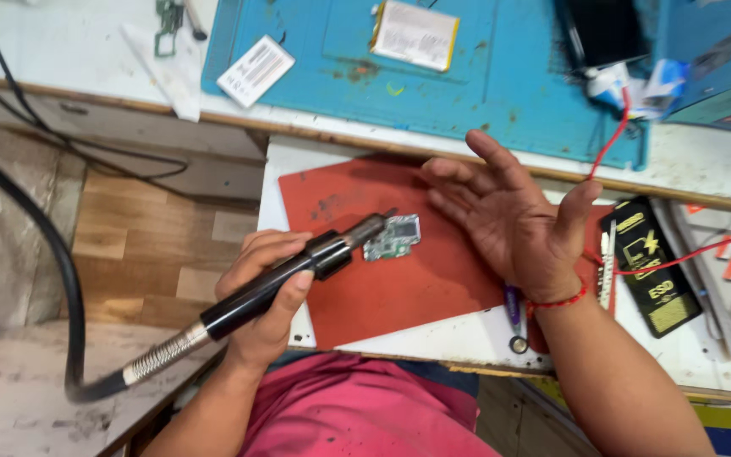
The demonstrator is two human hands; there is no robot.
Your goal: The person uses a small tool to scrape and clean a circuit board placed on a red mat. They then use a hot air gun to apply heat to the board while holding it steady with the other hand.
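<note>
My left hand (266, 292) grips a black hot-air wand (298, 271) with a metal nozzle and a spring-sleeved black hose. The nozzle tip points at a small green circuit board (392, 236) lying on a red mat (399, 271). My right hand (509, 211) hovers open, palm up, over the right part of the mat, just right of the board, holding nothing. A red thread circles its wrist.
A blue work mat (501, 93) lies behind with a flat battery (414, 34), a white card (255, 70) and a dark phone (602, 30). A red wire (615, 135) runs down right. A black packet (651, 267) and tweezers (607, 271) lie at the right.
</note>
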